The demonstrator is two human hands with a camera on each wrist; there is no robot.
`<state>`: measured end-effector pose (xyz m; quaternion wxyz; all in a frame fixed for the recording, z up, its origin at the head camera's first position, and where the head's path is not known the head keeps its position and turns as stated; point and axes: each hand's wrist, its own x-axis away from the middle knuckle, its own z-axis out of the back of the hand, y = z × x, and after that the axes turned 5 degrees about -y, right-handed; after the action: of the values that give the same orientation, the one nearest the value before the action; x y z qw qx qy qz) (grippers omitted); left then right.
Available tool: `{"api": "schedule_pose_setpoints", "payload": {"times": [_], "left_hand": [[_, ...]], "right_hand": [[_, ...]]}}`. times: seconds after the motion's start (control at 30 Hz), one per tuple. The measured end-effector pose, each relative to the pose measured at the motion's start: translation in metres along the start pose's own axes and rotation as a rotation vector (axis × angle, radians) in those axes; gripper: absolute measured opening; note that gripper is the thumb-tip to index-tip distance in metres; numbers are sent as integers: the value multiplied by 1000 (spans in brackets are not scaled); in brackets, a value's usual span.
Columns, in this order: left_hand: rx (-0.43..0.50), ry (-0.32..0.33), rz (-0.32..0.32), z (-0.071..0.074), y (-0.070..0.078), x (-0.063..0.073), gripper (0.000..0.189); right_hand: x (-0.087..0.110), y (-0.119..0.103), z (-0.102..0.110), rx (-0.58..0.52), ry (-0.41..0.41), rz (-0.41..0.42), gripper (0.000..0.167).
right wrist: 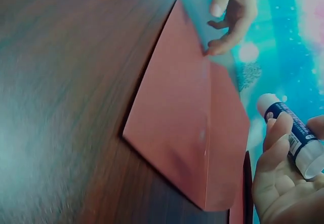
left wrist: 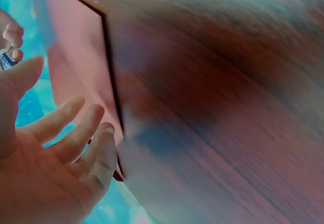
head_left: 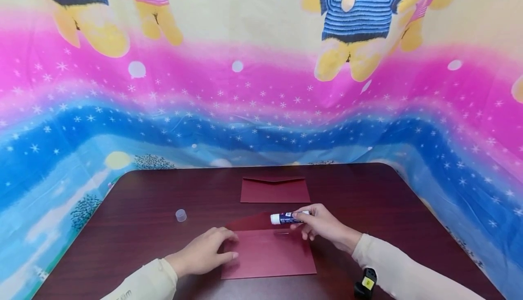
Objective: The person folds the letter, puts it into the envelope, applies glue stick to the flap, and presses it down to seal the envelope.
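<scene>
A red envelope (head_left: 269, 254) lies on the table with its flap (head_left: 249, 222) folded out toward the far side. Over the flap my right hand (head_left: 327, 225) holds a glue stick (head_left: 286, 218) between thumb and fingers, its white end pointing left. The right wrist view shows the glue stick (right wrist: 293, 133) with its dark blue label. My left hand (head_left: 206, 251) is at the envelope's left edge, fingers loosely bent and spread, gripping nothing. In the left wrist view the left hand (left wrist: 61, 158) has its palm in sight beside the envelope (left wrist: 83, 36).
A second red envelope (head_left: 275, 192) lies farther back on the dark wooden table (head_left: 143, 200). A small translucent cap (head_left: 181, 215) stands to the left. Behind the table hangs a patterned cloth (head_left: 245, 86). A black device (head_left: 365, 284) is on the right wrist.
</scene>
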<state>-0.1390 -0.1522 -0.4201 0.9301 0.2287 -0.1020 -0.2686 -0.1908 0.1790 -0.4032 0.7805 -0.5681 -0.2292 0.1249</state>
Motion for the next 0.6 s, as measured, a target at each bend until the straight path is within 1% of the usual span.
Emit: {"api": "schedule_pose_setpoints", "payload": {"times": [0.1, 0.17, 0.27, 0.37, 0.5, 0.6], "left_hand": [[104, 23, 12, 0, 6, -4, 38], [195, 37, 10, 0, 11, -8, 36], [322, 47, 18, 0, 20, -12, 33], [416, 69, 29, 0, 28, -17, 30], [541, 129, 39, -2, 37, -24, 31], [685, 168, 69, -6, 42, -29, 35]], "right_hand": [[3, -2, 0, -79, -28, -9, 44], [4, -4, 0, -120, -51, -13, 46], [5, -7, 0, -162, -84, -7, 50], [6, -9, -1, -190, -113, 10, 54], [7, -11, -5, -227, -131, 34, 55], [9, -14, -8, -255, -137, 58, 55]]}}
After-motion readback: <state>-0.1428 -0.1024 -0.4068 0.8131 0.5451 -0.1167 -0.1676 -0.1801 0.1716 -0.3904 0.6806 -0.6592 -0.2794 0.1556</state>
